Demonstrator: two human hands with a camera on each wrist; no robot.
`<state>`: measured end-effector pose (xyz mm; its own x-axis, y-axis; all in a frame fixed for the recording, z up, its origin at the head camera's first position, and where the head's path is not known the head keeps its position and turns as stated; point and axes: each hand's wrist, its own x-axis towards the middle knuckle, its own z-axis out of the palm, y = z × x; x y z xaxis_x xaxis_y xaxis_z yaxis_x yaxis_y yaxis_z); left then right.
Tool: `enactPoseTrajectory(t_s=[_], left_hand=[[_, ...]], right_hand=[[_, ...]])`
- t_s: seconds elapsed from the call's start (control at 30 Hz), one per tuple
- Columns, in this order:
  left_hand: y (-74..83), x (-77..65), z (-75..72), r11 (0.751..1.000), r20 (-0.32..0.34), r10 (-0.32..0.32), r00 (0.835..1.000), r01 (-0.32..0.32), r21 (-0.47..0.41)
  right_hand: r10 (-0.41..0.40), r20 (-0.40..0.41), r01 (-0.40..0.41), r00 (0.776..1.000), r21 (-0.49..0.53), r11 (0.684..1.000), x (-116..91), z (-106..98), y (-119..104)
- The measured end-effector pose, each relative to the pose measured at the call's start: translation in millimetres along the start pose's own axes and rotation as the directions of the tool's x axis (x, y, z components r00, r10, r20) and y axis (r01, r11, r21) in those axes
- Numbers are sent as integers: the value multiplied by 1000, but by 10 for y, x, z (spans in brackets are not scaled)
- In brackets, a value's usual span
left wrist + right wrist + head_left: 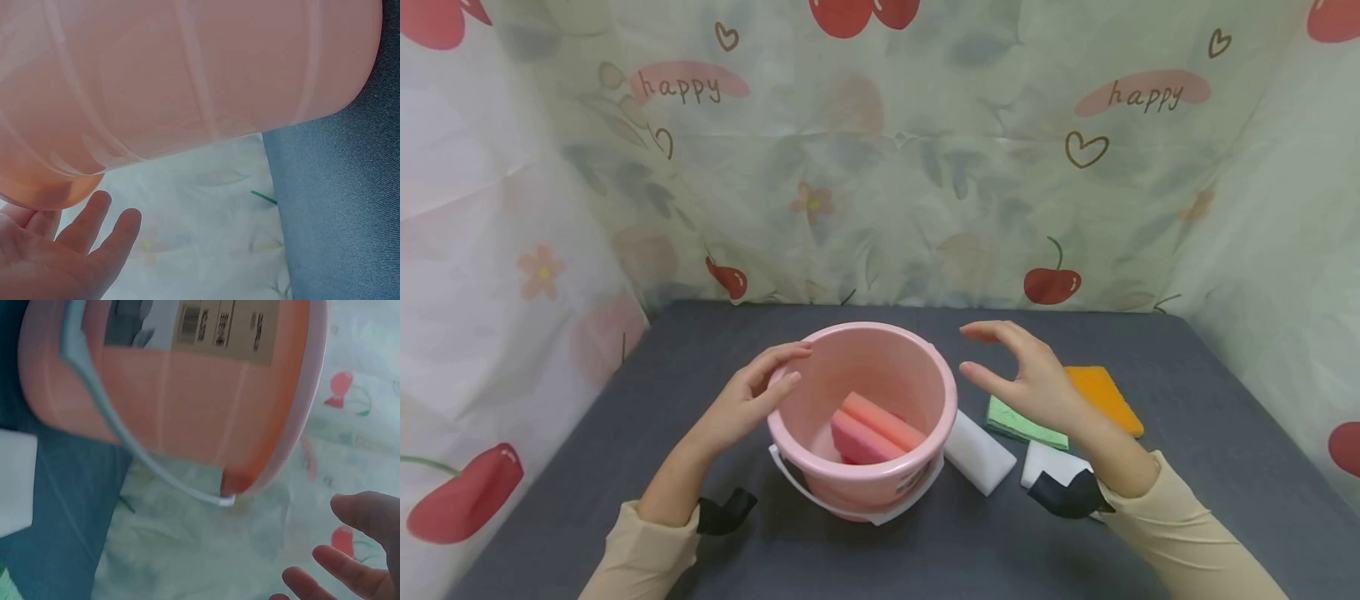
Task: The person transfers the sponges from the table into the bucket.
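A pink bucket (pixel 861 475) stands upright on the table, its white handle (pixel 880 518) hanging down at the front. Inside it lie an orange sponge-like block (pixel 883 421) and a pink sponge-like block (pixel 861 442). My left hand (pixel 748 400) is at the bucket's left rim with loosely spread fingers; whether it touches the rim I cannot tell. In the left wrist view, the same hand (pixel 69 256) shows extended fingers beside the rim. Off the bucket's right side, my right hand (pixel 1033 375) hovers in the air, thumb and fingers apart, holding nothing.
Right of the bucket lie a white block (pixel 980 452), a green folded cloth or sponge (pixel 1022 423), an orange flat piece (pixel 1105 398) and another white piece (pixel 1052 460) partly behind the right wrist strap. A patterned curtain (pixel 895 167) surrounds the dark table (pixel 820 567).
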<state>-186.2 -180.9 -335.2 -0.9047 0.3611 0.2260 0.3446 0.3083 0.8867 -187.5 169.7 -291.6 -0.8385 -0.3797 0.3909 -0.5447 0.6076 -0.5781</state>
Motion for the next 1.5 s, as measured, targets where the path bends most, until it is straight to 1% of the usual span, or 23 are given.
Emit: enactPoseTrajectory(t_s=[0.1, 0.23, 0.37, 0.47, 0.67, 0.93, 1.2, 1.43, 1.5], left_hand=[[-2, 1, 0, 1000, 1, 1, 1000, -1, -6], [-2, 0, -1, 1000, 1, 4, 1000, -4, -17], [-13, 0, -3, 1000, 1, 3, 1000, -3, -16], [-17, 1, -3, 1000, 0, 1, 1000, -1, -15], [-18, 7, -1, 1000, -3, 1, 1000, -1, -11], [-18, 4, 2, 1000, -6, 10, 1000, -10, -17], [-7, -5, 5, 1000, -4, 17, 1000, -17, -26], [-18, -9, 10, 1000, -5, 14, 1000, -14, -23], [-22, -9, 12, 1000, -4, 13, 1000, -13, -19]], right_hand=[[14, -36, -14, 999, -11, 1000, 8, -42, 126], [67, -62, -70, 996, -34, 997, 26, -107, 291], [140, -51, -143, 989, -61, 988, 36, -184, 432], [210, -36, -212, 977, -78, 974, 23, -246, 536], [333, -13, -333, 943, -88, 939, 0, -324, 787], [467, 37, -462, 883, -97, 882, -43, -402, 1124], [559, 72, -548, 826, -126, 827, -129, -445, 1419], [608, 120, -585, 784, -183, 790, -206, -441, 1552], [628, 138, -600, 766, -197, 775, -236, -437, 1578]])
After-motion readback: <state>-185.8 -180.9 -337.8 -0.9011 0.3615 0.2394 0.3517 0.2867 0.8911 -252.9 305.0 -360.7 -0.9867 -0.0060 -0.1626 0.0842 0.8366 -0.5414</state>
